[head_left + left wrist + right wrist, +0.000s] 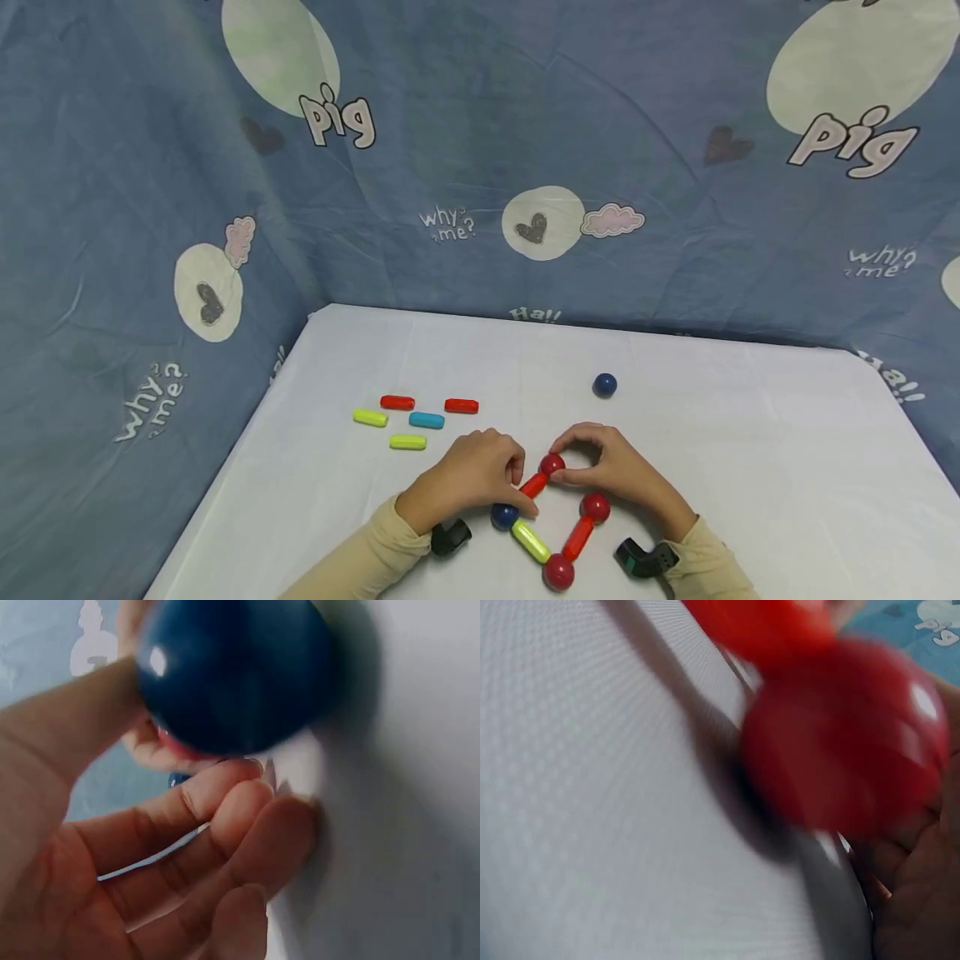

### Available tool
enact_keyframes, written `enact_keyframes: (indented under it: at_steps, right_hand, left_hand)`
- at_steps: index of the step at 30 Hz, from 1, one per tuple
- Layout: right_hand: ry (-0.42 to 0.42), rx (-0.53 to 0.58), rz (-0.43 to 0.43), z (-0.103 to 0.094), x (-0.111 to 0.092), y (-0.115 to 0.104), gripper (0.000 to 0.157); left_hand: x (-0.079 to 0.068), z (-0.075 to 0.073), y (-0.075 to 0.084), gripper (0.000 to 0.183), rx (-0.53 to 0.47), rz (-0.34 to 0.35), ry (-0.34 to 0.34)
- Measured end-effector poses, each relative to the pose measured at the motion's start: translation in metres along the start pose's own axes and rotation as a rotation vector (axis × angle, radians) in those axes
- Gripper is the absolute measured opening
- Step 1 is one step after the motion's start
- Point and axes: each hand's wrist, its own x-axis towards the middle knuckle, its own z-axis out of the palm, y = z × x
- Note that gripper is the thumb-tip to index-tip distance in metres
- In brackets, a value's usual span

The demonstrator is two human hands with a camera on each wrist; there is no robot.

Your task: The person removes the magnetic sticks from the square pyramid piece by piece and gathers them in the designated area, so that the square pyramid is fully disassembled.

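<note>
My right hand point(611, 467) pinches a glossy red ball point(552, 464) between thumb and forefinger. A red stick point(535, 485) runs from it down to a dark blue ball point(505, 517). My left hand point(476, 471) has its thumb and forefinger at the stick's lower end, with the thumb overlapping the blue ball. In the left wrist view the blue ball point(236, 675) hides the thumb tip. A yellow-green stick point(531, 542) links the blue ball to a red ball point(558, 572), and another red stick point(578, 538) joins that to a third red ball point(596, 507).
Loose sticks lie at the left on the white table point(750, 450): red point(397, 402), red point(461, 406), blue point(427, 420), and two yellow-green ones point(408, 442). A lone blue ball point(604, 385) sits farther back. A blue printed cloth point(450, 150) hangs behind the table.
</note>
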Motion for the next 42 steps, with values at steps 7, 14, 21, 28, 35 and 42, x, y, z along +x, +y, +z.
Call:
enact_keyframes:
  at_steps: [7, 14, 21, 28, 35, 42]
  right_hand:
    - [0.004, 0.01, -0.009, 0.001, 0.001, 0.0, 0.029]
    - [0.011, 0.038, -0.062, 0.001, 0.002, 0.002, 0.03]
    - [0.038, 0.035, -0.096, 0.001, 0.003, 0.004, 0.031]
    - [0.048, 0.037, -0.117, 0.001, 0.003, 0.005, 0.032]
    - [0.017, 0.021, -0.056, -0.001, 0.001, 0.006, 0.035]
    - [0.028, 0.034, -0.048, 0.0, 0.001, 0.006, 0.033]
  left_hand:
    - [0.003, -0.009, -0.008, 0.021, -0.017, 0.028, 0.085]
    - [0.002, -0.011, -0.01, 0.029, 0.01, 0.002, 0.106]
    - [0.004, -0.011, -0.011, 0.027, -0.073, 0.023, 0.058]
    - [0.006, -0.011, -0.013, 0.032, -0.085, 0.081, 0.058]
    - [0.008, -0.008, -0.015, 0.028, -0.059, 0.117, 0.075]
    - [0.008, -0.006, -0.013, 0.025, -0.055, 0.063, 0.073]
